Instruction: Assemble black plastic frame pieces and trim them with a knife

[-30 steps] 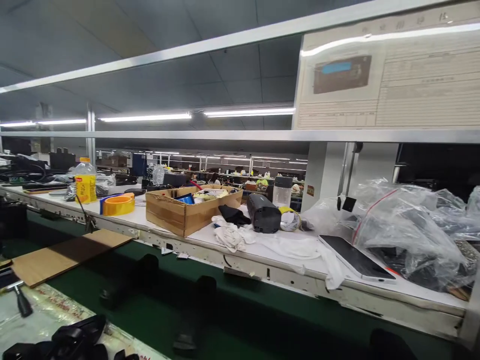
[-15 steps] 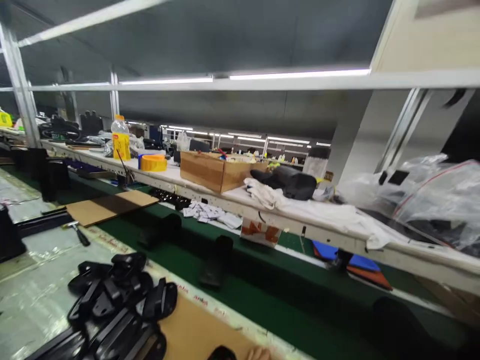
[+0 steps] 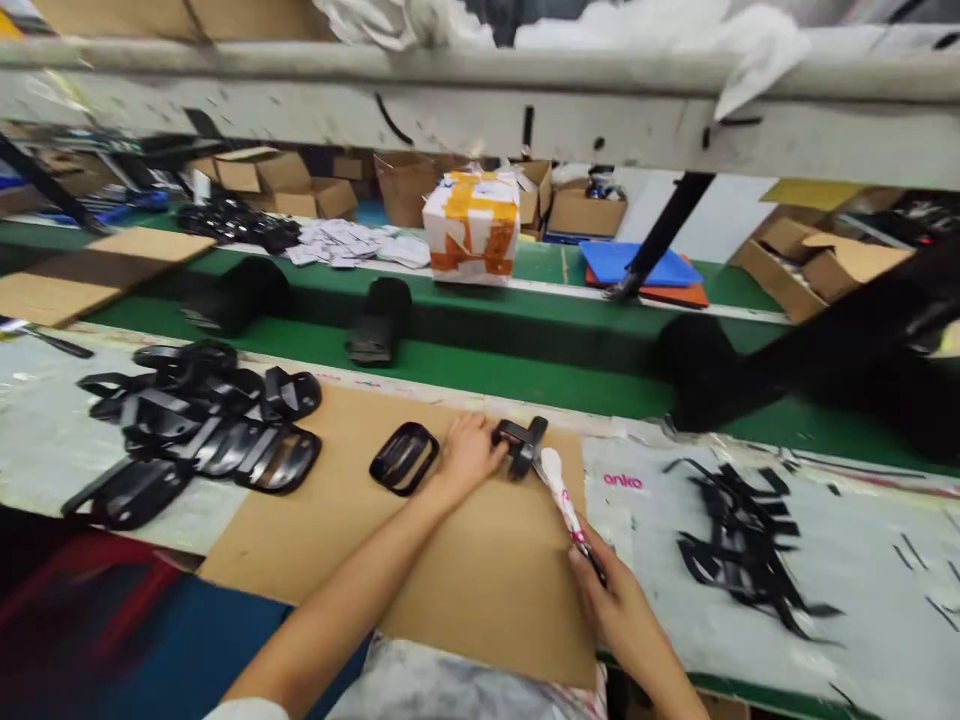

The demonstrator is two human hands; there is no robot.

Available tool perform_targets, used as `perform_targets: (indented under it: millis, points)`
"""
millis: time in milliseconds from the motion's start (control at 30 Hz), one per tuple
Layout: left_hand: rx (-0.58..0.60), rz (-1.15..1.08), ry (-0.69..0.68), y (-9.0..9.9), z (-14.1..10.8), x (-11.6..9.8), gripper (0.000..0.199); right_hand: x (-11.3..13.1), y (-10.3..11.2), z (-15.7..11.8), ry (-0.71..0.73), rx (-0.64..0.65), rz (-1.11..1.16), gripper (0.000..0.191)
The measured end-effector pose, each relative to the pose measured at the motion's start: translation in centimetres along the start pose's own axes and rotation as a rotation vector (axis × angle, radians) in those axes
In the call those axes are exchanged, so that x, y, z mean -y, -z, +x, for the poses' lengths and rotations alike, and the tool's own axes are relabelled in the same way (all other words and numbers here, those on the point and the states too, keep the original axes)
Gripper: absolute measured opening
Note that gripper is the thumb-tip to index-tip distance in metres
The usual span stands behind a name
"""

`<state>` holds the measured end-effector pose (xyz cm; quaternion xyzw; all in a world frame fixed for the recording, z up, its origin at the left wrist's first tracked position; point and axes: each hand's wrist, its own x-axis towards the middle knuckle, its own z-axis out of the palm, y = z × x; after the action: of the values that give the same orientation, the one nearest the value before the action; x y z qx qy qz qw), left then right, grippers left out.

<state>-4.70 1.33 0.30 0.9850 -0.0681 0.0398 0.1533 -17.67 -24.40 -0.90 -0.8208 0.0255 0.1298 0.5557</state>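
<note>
My left hand (image 3: 469,450) reaches onto a brown cardboard sheet (image 3: 480,580), its fingers closed at the edge of a small black strapped piece (image 3: 511,432). My right hand (image 3: 611,585) grips a hammer-like tool (image 3: 562,500) with a white-and-pink wrapped handle. The tool's far end meets or overlaps the black piece, and blur hides where one stops. To the left of my left hand lies a single black sandal-like piece (image 3: 405,458). A pile of similar black strapped pieces (image 3: 202,420) covers the sheet's left edge and the bench beside it.
Loose black straps (image 3: 742,545) lie on the bench at right. Behind runs a green conveyor belt (image 3: 465,355) carrying dark objects (image 3: 380,320). A raised shelf beam (image 3: 450,110) and slanted black post (image 3: 787,350) stand beyond. A taped white box (image 3: 472,230) sits at the back.
My view has swung down and right from the shelf to the bench. Both hands and the tool now show; earlier only a blurred bit of fingers appeared at the bottom edge.
</note>
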Motion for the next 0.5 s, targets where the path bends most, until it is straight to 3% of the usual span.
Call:
perform_targets:
  millis: [133,333,500]
  points:
    - [0.004,0.077,-0.051,-0.7,0.0,0.1,0.037,1.2,-1.2,-0.7,-0.175,0.048,0.221,0.079]
    - [-0.026,0.083,-0.033,-1.0,-0.6,-0.5,0.034,2.7,-1.7,-0.3,-0.042,0.030,0.119,0.060]
    - [-0.024,0.063,-0.042,-0.8,-0.8,-0.6,0.028,3.1,-1.5,0.4,-0.094,0.069,0.104,0.066]
